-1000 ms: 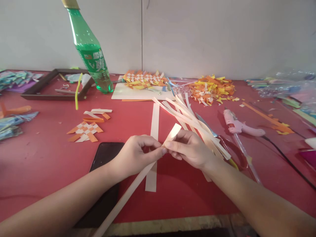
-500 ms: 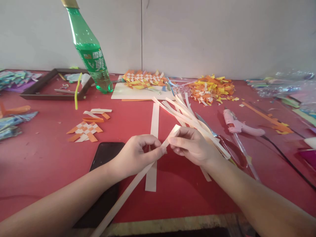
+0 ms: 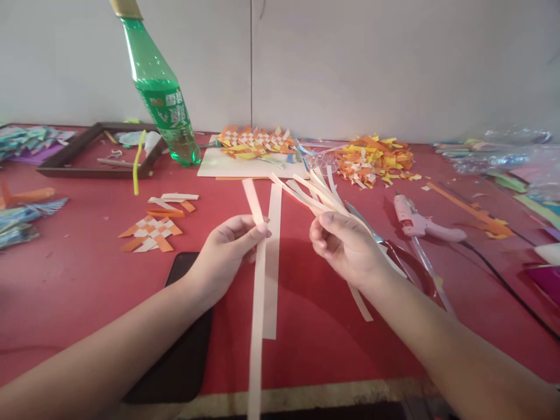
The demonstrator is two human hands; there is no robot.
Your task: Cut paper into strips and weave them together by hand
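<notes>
pinched a long cream paper strip [image 3: 258, 303] near its upper end between the thumb and fingertips of the left hand [image 3: 227, 248], above the middle of the red table [image 3: 65, 280]. left the short top end sticking up and leaning away to the left, and the long tail hanging down past the near table edge and out of the bottom of the frame. held the right hand [image 3: 345, 245] just beside it, apart from the strip, fingers curled loosely inward with the thumb laid across them; could not tell whether anything sat inside that curl.

showed a second strip [image 3: 273, 262] lying flat on the table just right of the held one, running toward the wall. showed a fanned bundle of strips [image 3: 315, 192] behind the right hand, and scissors [image 3: 411, 268] with red handles partly hidden under the right wrist. caught a dark phone [image 3: 181, 361] under the left forearm and a pink glue gun [image 3: 420, 221] further right, its cord trailing off. took in, farther out, a small woven piece [image 3: 151, 230] in orange and white at left, a wooden frame [image 3: 87, 172], a green bottle [image 3: 168, 105] tilted by the wall, and a heap of scraps [image 3: 376, 157] in orange and yellow.
</notes>
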